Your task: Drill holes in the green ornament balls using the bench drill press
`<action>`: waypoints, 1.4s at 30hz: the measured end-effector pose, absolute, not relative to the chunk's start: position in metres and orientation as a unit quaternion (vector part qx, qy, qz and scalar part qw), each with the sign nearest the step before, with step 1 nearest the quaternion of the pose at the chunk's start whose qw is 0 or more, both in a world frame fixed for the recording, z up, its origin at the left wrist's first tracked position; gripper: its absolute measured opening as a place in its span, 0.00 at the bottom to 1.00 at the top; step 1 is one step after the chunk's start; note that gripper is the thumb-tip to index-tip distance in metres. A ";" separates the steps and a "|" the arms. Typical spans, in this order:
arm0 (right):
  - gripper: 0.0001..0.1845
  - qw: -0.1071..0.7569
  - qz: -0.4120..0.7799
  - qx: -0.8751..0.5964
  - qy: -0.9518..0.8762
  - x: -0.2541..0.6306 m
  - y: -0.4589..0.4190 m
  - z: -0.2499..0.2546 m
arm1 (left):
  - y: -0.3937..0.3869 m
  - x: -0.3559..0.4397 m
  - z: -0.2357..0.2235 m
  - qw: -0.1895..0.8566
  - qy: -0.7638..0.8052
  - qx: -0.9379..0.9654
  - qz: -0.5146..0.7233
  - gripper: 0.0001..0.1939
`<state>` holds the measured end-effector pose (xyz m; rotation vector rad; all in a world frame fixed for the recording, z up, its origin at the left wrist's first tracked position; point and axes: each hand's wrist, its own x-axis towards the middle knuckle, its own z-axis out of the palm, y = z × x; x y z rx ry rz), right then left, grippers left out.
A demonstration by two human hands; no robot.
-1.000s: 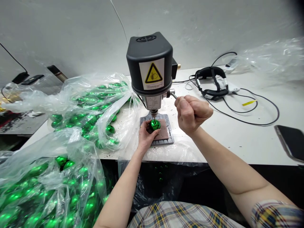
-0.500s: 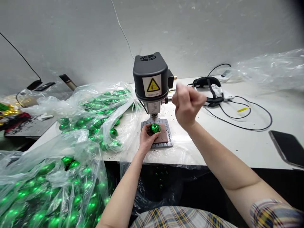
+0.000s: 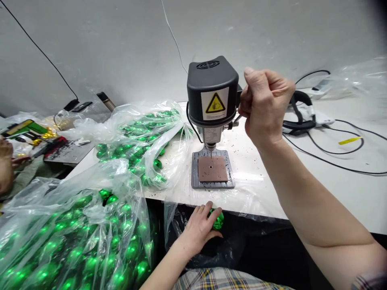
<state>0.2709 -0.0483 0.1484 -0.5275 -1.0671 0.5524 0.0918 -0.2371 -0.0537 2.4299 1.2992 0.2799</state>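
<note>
My left hand [image 3: 202,225] is over the dark gap in front of the table edge, with fingers and thumb spread around a shiny green ball [image 3: 218,220]. The thumb stands apart from the ball; the fingertips overlap it, and I cannot tell whether they touch. My right hand [image 3: 266,100] is closed on the lever [image 3: 236,121] of a small black bench drill press [image 3: 213,88]; most of the lever is hidden in the fist. Under the drill bit lies a brown square pad [image 3: 208,174] with a small hole, on the grey slotted base [image 3: 195,177].
Clear plastic bags of green balls lie on the table [image 3: 139,149] and at the lower left [image 3: 75,233]. A clear bag [image 3: 208,257] hangs below the edge. A black headset [image 3: 298,125] and cables lie right. Another person's hand [image 3: 5,165] shows far left.
My left hand has taken the green ball off the pad and brought it down in front of the table edge. My right fist has risen beside the drill press. The view has shifted left.
</note>
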 end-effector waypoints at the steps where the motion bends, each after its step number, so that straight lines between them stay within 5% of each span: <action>1: 0.29 0.792 0.250 -0.248 -0.498 0.271 -0.048 0.148 | -0.235 0.090 -0.054 0.186 0.446 0.870 0.098 0.38; 8: 0.29 0.790 0.236 -0.261 -0.502 0.271 -0.050 0.146 | -0.220 0.089 -0.038 0.218 0.372 0.897 0.100 0.34; 12: 0.29 0.787 0.227 -0.254 -0.514 0.272 -0.051 0.146 | -0.185 0.071 -0.019 0.183 0.473 0.820 0.267 0.14; 14: 0.29 0.786 0.223 -0.250 -0.519 0.273 -0.050 0.146 | -0.150 0.052 -0.009 0.080 0.607 0.734 0.294 0.14; 18: 0.28 0.789 0.240 -0.252 -0.507 0.273 -0.048 0.145 | -0.084 0.012 -0.002 -0.003 0.809 0.566 0.156 0.15; 23: 0.28 0.793 0.247 -0.244 -0.501 0.271 -0.049 0.145 | -0.054 -0.015 -0.007 0.005 0.843 0.519 0.138 0.09; 28: 0.29 0.799 0.244 -0.225 -0.502 0.271 -0.048 0.145 | -0.058 -0.018 0.004 0.015 0.821 0.541 0.182 0.15; 31: 0.29 0.795 0.235 -0.232 -0.509 0.271 -0.046 0.144 | -0.072 0.006 0.015 0.116 0.724 0.583 0.351 0.24; 34: 0.30 0.785 0.217 -0.246 -0.526 0.272 -0.046 0.144 | -0.091 0.043 0.018 0.390 0.568 0.521 0.503 0.28; 37: 0.31 0.793 0.219 -0.243 -0.514 0.272 -0.046 0.144 | -0.105 0.072 0.011 0.595 0.470 0.394 0.520 0.23; 42: 0.31 0.782 0.207 -0.254 -0.530 0.273 -0.046 0.143 | -0.106 0.082 -0.006 0.647 0.471 0.322 0.505 0.19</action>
